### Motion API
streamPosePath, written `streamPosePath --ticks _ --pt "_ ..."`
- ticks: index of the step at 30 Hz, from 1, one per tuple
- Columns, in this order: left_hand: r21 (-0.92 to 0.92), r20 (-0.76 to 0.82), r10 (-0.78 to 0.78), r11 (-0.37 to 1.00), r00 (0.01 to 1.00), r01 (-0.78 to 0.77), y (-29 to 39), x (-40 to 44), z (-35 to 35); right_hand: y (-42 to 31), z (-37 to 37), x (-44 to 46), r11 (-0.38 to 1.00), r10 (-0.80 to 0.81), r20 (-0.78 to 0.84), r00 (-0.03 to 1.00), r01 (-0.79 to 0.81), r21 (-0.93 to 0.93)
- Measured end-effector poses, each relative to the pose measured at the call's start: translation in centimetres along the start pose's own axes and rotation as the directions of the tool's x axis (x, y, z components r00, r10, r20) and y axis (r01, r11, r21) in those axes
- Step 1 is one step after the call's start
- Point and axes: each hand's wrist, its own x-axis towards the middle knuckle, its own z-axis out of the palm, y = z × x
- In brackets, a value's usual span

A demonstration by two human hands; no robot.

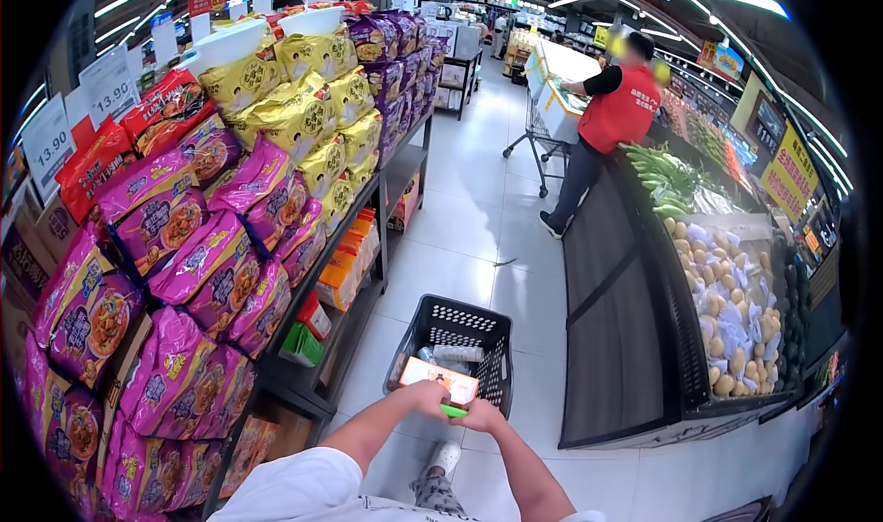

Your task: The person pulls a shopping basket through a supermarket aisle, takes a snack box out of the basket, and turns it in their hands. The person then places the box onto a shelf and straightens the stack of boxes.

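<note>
Both my hands are closed on the green handle (452,412) of a black shopping basket (501,338) in front of me. My left hand (425,397) grips the handle's left end, and my right hand (480,416) its right end. Just past my hands, a white and orange box (440,379) lies in the basket. Behind that box is a pale, wrapped, roll-like item (457,352). A clear plastic item (424,355) sits to its left, its kind hard to make out. The basket's near side is partly hidden by my hands and the box.
Shelves of purple noodle packs (184,375) and yellow packs (285,108) line the left. On the right, a dark produce stand (607,338) holds potatoes (727,310) and green vegetables (667,172). A person in a red vest (625,108) stands by a cart (543,136) along the tiled aisle (451,228).
</note>
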Motion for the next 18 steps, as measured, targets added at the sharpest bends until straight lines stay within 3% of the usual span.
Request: streamPosePath --ticks 3,5,14,18 --pt "-0.016 -0.008 -0.022 1.0 1.0 0.022 -1.1 2.1 -1.4 1.1 -2.1 2.8 0.993 -0.116 0.008 0.993 0.116 0.033" --pt "-0.027 -0.027 -0.029 0.999 0.999 0.029 -1.7 3.5 -2.5 2.0 -3.7 5.0 0.988 -0.048 0.168 0.985 0.023 0.151" --pt "-0.064 0.024 -0.185 0.98 0.982 0.186 -2.7 8.6 -8.1 3.2 -11.0 10.0 0.978 -0.201 0.186 0.962 0.187 0.091" --pt "-0.074 -0.005 -0.175 0.982 0.985 0.174 -5.2 11.3 -10.0 2.8 -14.4 12.2 0.963 -0.265 0.147 0.953 0.255 0.082"
